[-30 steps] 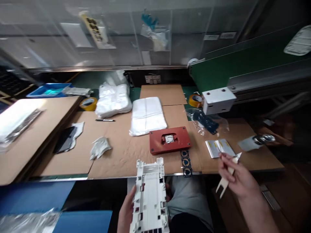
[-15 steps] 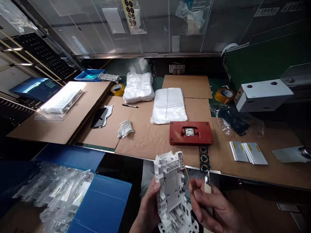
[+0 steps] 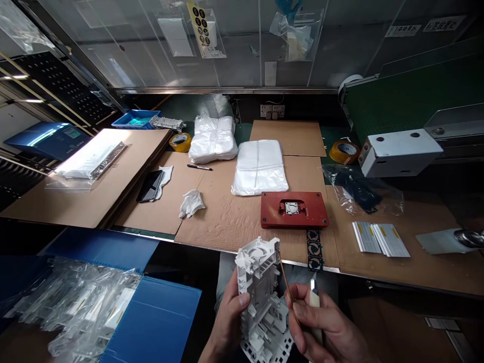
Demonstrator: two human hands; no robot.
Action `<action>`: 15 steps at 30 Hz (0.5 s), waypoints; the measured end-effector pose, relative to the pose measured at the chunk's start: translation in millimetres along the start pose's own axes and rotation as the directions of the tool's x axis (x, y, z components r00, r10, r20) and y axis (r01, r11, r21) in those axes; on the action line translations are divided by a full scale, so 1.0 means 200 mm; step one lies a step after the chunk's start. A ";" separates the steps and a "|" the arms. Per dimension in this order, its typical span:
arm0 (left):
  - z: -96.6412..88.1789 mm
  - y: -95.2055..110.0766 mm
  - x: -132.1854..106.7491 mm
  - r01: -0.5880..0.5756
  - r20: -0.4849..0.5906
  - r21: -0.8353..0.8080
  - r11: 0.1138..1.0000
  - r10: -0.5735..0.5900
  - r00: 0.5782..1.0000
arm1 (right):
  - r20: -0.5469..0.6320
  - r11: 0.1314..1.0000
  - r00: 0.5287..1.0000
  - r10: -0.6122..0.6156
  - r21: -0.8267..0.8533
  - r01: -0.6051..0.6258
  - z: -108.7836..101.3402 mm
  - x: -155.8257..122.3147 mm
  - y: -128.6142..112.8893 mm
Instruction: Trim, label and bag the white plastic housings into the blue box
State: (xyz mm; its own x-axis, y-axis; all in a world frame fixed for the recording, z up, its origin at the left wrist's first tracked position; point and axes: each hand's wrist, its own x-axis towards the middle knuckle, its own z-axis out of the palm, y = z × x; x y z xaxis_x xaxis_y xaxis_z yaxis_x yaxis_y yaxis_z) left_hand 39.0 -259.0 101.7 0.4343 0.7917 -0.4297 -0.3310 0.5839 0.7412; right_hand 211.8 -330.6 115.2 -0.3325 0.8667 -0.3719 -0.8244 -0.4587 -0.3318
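Note:
A white moulded plastic housing (image 3: 257,295), full of ribs and slots with a round opening at its top end, is gripped along its left side by my left hand (image 3: 229,315). Between the thumb and fingertips of my right hand (image 3: 327,322) is a thin brown stick (image 3: 284,275), its tip at the housing's upper right corner. Whether the tip touches the plastic I cannot tell. The same hand also holds a utility knife (image 3: 314,297), blade pointing up. Just beyond, on the table edge, lie a black strip with round cut-outs (image 3: 314,249) and a red fixture block (image 3: 295,218).
Two stacks of white plastic bags (image 3: 259,174) lie on the cardboard-covered table (image 3: 215,227). A glove (image 3: 192,203), a pen (image 3: 199,167) and a phone (image 3: 149,186) are at left. Labelled white pieces (image 3: 380,238) sit right. A blue box (image 3: 166,302) with bagged parts stands lower left.
The housing has tilted in my left hand, so its top end shows more. The stick stays by its upper right corner. The whole view has shifted slightly.

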 end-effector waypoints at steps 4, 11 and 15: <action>-0.01 0.01 0.00 0.034 0.044 0.058 0.998 -0.036 0.998 | -0.039 0.997 0.999 -0.023 -0.070 0.020 0.00 -0.02 -0.01; -0.02 0.02 0.06 0.182 -0.141 -0.145 0.973 -0.202 0.969 | -0.193 0.884 0.964 -0.184 -0.461 0.076 -0.08 -0.10 -0.08; -0.03 0.06 0.09 0.294 -0.087 -0.330 0.897 -0.339 0.937 | -0.398 0.548 0.663 -0.634 -0.836 0.022 -0.33 -0.14 -0.20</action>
State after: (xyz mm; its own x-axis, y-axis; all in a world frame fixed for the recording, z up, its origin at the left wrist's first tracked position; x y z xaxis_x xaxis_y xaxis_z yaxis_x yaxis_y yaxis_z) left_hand 38.4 -237.8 100.3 0.4459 0.5596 -0.6986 -0.4462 0.8156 0.3685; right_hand 284.5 -349.3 82.4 0.4842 0.7875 -0.3813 -0.0755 -0.3965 -0.9149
